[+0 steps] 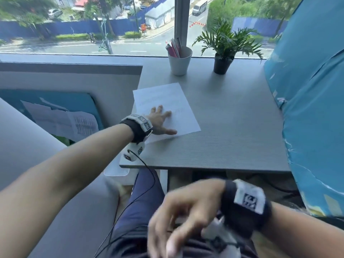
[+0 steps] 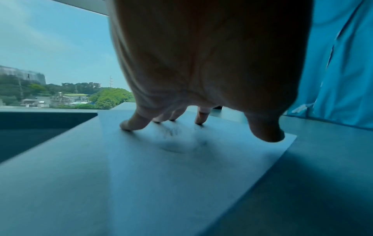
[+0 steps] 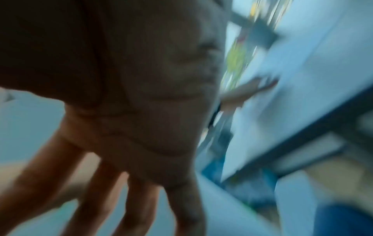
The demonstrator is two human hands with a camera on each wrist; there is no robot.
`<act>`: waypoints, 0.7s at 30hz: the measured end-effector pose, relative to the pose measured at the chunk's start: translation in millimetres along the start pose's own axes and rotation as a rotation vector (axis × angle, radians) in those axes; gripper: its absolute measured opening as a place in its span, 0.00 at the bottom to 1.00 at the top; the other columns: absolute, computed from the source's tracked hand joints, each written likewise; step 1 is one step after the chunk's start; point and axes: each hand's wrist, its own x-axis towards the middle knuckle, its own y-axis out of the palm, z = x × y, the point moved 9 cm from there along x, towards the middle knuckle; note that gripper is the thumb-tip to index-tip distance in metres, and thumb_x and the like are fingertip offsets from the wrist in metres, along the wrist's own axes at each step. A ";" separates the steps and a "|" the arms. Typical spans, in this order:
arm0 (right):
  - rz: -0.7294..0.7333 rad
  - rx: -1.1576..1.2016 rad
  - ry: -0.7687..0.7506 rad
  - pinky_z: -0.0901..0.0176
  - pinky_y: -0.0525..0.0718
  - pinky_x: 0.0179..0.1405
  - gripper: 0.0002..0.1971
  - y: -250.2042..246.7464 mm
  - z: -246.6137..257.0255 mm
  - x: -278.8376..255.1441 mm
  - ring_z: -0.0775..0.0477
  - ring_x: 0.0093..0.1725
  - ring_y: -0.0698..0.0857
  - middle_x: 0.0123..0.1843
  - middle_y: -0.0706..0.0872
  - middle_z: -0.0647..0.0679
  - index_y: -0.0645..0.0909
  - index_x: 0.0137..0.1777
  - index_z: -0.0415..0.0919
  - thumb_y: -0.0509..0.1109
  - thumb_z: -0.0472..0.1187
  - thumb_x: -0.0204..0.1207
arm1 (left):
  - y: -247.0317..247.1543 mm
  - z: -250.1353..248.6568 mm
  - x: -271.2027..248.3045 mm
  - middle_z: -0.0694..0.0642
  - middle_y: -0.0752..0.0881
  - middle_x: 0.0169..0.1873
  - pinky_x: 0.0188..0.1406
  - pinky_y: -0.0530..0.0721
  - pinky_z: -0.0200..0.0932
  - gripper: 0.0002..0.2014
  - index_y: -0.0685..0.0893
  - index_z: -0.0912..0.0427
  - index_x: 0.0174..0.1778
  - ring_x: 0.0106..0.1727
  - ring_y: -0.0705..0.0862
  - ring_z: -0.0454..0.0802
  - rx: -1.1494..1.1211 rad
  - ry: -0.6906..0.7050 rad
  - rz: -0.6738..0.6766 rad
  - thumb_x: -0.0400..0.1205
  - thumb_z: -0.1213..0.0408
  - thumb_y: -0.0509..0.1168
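Observation:
A white sheet of paper (image 1: 178, 103) with faint printed lines lies on the grey desk (image 1: 232, 131), near its left edge. My left hand (image 1: 162, 120) rests on the sheet with fingers spread and straight, fingertips (image 2: 129, 126) pressing the paper (image 2: 181, 175). My right hand (image 1: 178, 216) hovers low over my lap, below the desk's front edge, blurred, its fingers (image 3: 96, 199) loosely extended and holding nothing.
A white cup (image 1: 179, 61) of pens and a small potted plant (image 1: 223, 53) stand at the desk's back by the window. A blue-covered bulky object (image 1: 312, 108) borders the right side. A grey partition (image 1: 70, 79) borders the left, with pinned papers (image 1: 61, 121).

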 end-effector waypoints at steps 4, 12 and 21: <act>-1.049 -0.372 0.429 0.57 0.84 0.45 0.07 -132.5 3.8 -127.9 0.54 0.42 0.89 0.43 0.92 0.49 0.89 0.42 0.45 0.71 0.40 0.80 | 10.8 -17.7 -5.1 0.58 0.57 0.80 0.66 0.69 0.80 0.52 0.63 0.49 0.75 0.80 0.57 0.64 0.032 0.086 -0.078 0.60 0.23 0.69; -1.401 -0.556 0.804 0.61 0.86 0.38 0.03 -187.0 -72.4 -187.0 0.53 0.31 0.87 0.30 0.88 0.50 0.89 0.40 0.39 0.75 0.38 0.74 | 17.6 -39.9 -23.5 0.54 0.64 0.71 0.65 0.72 0.71 0.45 0.70 0.45 0.65 0.73 0.66 0.57 -0.092 0.187 -0.142 0.57 0.28 0.76; -1.301 -0.716 0.922 0.62 0.82 0.42 0.07 -200.7 -89.8 -151.6 0.48 0.41 0.86 0.37 0.89 0.45 0.90 0.38 0.38 0.73 0.41 0.72 | 35.9 -38.3 -18.6 0.54 0.31 0.84 0.72 0.40 0.85 0.59 0.47 0.23 0.80 0.84 0.30 0.61 -0.038 0.102 0.025 0.57 0.26 0.75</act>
